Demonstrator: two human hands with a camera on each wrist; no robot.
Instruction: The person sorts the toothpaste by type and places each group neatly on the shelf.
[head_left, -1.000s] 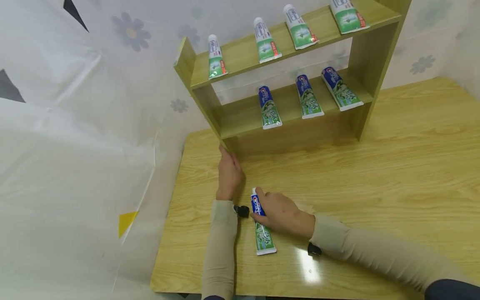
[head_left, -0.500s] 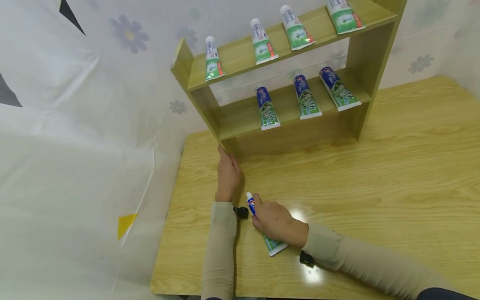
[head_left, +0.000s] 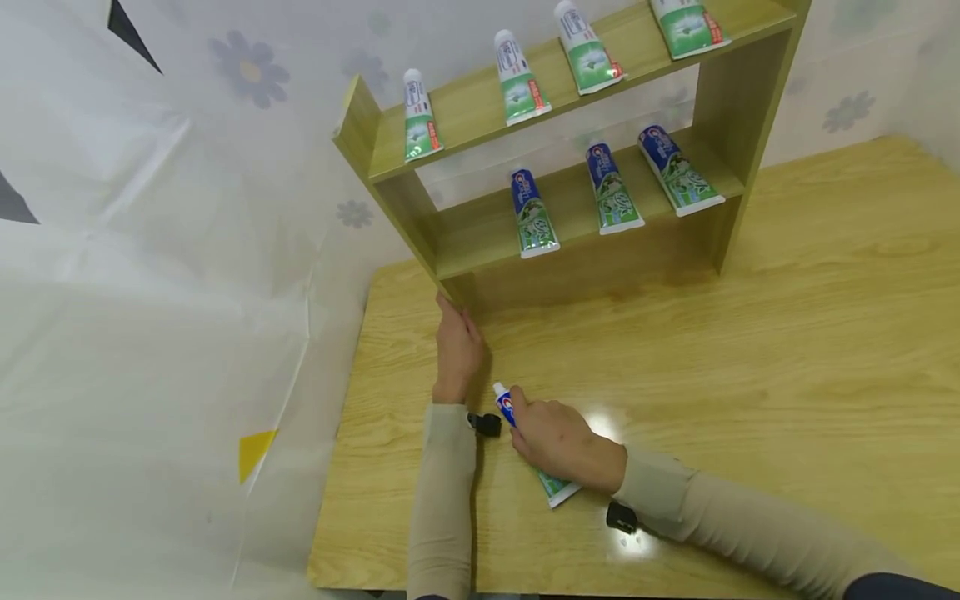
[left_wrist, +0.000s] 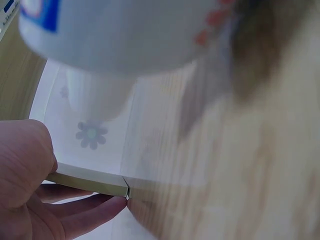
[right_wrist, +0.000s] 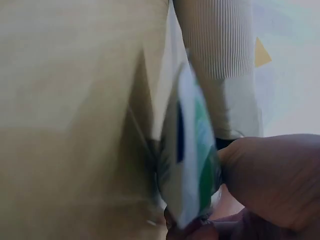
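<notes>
A blue and green toothpaste tube (head_left: pixel 506 406) with a white cap slants just above or on the table. My right hand (head_left: pixel 558 442) grips it round the middle and hides much of it. In the right wrist view the tube (right_wrist: pixel 192 145) appears edge-on and blurred between thumb and fingers. My left hand (head_left: pixel 457 354) holds the lower left corner of the wooden shelf (head_left: pixel 465 108); the left wrist view has its thumb and fingers on either side of the board's edge (left_wrist: pixel 90 184). A large blurred white and blue surface (left_wrist: pixel 125 35) fills the top of that view.
White and green tubes (head_left: pixel 522 92) lie in a row on the upper shelf board. Blue and green tubes (head_left: pixel 615 187) lie on the lower one. The shelf stands at the back of the wood-grain table (head_left: pixel 825 333); a pale sheet (head_left: pixel 172 358) hangs at the left.
The right hand has closed further over the tube, and the tube has turned so its flat end lies further right. The left hand stays at the shelf corner.
</notes>
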